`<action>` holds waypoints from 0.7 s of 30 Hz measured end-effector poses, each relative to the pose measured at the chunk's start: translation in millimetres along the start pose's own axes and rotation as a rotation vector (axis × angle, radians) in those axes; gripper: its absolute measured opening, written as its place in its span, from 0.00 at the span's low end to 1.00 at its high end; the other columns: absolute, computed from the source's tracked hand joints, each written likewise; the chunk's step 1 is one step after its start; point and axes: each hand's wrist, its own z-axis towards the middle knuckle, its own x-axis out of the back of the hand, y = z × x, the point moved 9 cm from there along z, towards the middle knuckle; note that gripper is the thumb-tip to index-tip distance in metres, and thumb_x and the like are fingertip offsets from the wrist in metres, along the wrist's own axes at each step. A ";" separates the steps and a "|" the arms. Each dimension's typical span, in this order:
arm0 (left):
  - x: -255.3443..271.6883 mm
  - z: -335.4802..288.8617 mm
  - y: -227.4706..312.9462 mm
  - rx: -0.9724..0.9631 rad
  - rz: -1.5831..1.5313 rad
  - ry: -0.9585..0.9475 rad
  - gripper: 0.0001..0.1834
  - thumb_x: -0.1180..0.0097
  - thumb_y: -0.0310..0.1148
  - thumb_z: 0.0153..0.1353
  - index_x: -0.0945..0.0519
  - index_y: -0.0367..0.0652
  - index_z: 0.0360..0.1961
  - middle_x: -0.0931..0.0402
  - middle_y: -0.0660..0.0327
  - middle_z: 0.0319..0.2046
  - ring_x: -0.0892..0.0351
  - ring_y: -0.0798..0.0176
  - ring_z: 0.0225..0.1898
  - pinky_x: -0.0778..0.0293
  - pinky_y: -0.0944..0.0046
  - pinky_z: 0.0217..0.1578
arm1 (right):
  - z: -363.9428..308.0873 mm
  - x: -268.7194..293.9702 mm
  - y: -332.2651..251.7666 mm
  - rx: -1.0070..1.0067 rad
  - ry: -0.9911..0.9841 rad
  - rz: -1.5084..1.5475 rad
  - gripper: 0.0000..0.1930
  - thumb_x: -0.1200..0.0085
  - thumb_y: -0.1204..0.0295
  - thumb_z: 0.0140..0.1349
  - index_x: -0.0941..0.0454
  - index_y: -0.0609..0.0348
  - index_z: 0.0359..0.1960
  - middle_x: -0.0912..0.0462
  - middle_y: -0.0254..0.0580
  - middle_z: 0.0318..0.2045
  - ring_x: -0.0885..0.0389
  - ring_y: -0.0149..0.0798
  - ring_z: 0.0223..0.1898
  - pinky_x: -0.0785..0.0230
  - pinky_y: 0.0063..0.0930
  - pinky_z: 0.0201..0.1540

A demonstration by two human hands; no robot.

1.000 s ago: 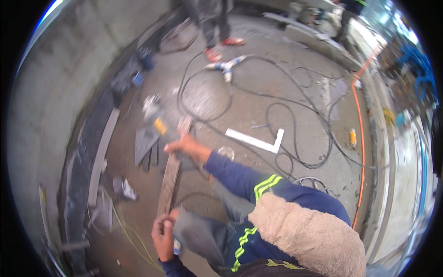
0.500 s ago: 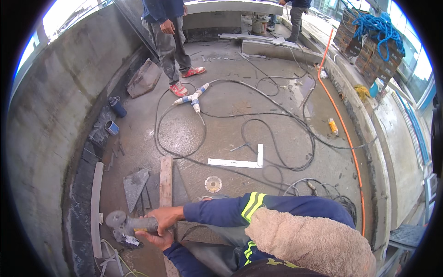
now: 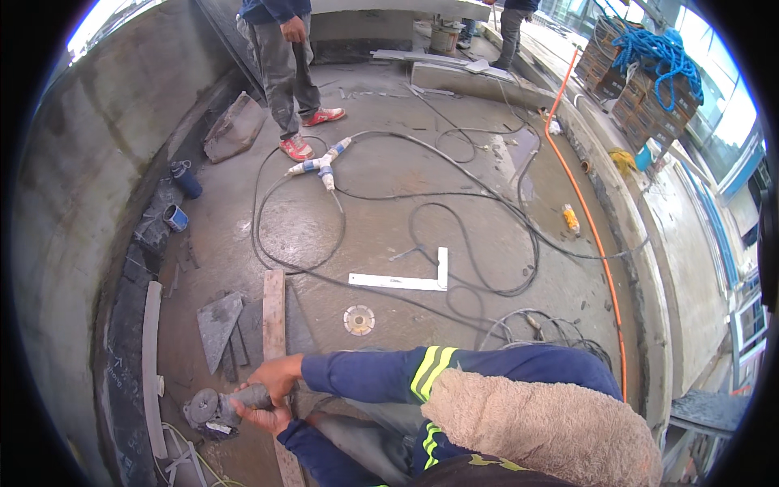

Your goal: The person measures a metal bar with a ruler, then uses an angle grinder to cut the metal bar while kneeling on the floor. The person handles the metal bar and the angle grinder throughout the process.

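Observation:
A dusty grey angle grinder [image 3: 256,395] lies sideways in both my hands, low at the left. Its round head [image 3: 206,405] points left, over a crumpled dark scrap. My right hand [image 3: 277,377] is wrapped over the grinder's body from above. My left hand [image 3: 264,416] holds it from the near side, fingers against the body close to the head. Beneath my arms runs a wooden plank [image 3: 274,316]. Grey stone offcuts [image 3: 217,325] lie just beyond the grinder. A loose cutting disc [image 3: 359,320] rests flat on the floor beyond my right forearm.
A white try square [image 3: 398,282] and black cables [image 3: 479,195] with a connector [image 3: 326,165] lie ahead. Another person [image 3: 280,77] stands far left. An orange hose [image 3: 596,227] runs along the right kerb. A pale strip [image 3: 152,365] stands beside the left wall.
The view has shifted slightly, so the scene sits further left and up. My hands and the grinder have come a little nearer to me, and my left fingers sit closer to its head.

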 end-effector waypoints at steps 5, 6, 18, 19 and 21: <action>-9.7 1.4 -6.6 -0.029 0.113 0.023 0.45 0.32 0.66 0.64 0.28 0.42 0.69 0.25 0.55 0.59 0.25 0.51 0.65 0.30 0.46 0.69 | -6.3 14.7 10.7 -0.056 0.109 -0.105 0.41 0.23 0.64 0.37 0.16 0.51 0.61 0.10 0.50 0.53 0.12 0.54 0.57 0.21 0.46 0.57; -15.8 -2.7 -5.6 -0.035 0.047 0.017 0.49 0.34 0.70 0.63 0.30 0.41 0.71 0.26 0.53 0.61 0.26 0.49 0.66 0.31 0.44 0.70 | -8.9 17.6 13.1 -0.059 0.146 -0.100 0.40 0.23 0.64 0.36 0.15 0.51 0.60 0.10 0.49 0.52 0.12 0.54 0.56 0.21 0.46 0.56; -10.4 -13.1 22.8 -0.027 -0.134 0.038 0.42 0.51 0.64 0.72 0.28 0.38 0.72 0.26 0.48 0.67 0.28 0.42 0.71 0.36 0.38 0.74 | -30.6 21.3 -14.9 -0.066 0.096 -0.177 0.37 0.21 0.62 0.34 0.13 0.54 0.55 0.09 0.52 0.48 0.11 0.55 0.54 0.20 0.48 0.54; -1.7 -10.0 25.9 -0.001 -0.163 0.052 0.40 0.50 0.61 0.72 0.27 0.38 0.71 0.25 0.49 0.67 0.27 0.42 0.70 0.36 0.37 0.74 | -31.9 21.9 -18.4 -0.060 0.100 -0.207 0.38 0.21 0.62 0.35 0.13 0.55 0.55 0.09 0.52 0.48 0.11 0.55 0.54 0.20 0.48 0.54; 6.9 -7.9 24.6 0.037 -0.216 0.066 0.38 0.50 0.57 0.72 0.26 0.38 0.70 0.24 0.49 0.66 0.26 0.43 0.69 0.35 0.37 0.73 | -36.4 19.3 -20.5 -0.069 0.097 -0.196 0.39 0.21 0.61 0.35 0.14 0.56 0.56 0.09 0.54 0.48 0.11 0.56 0.54 0.20 0.48 0.55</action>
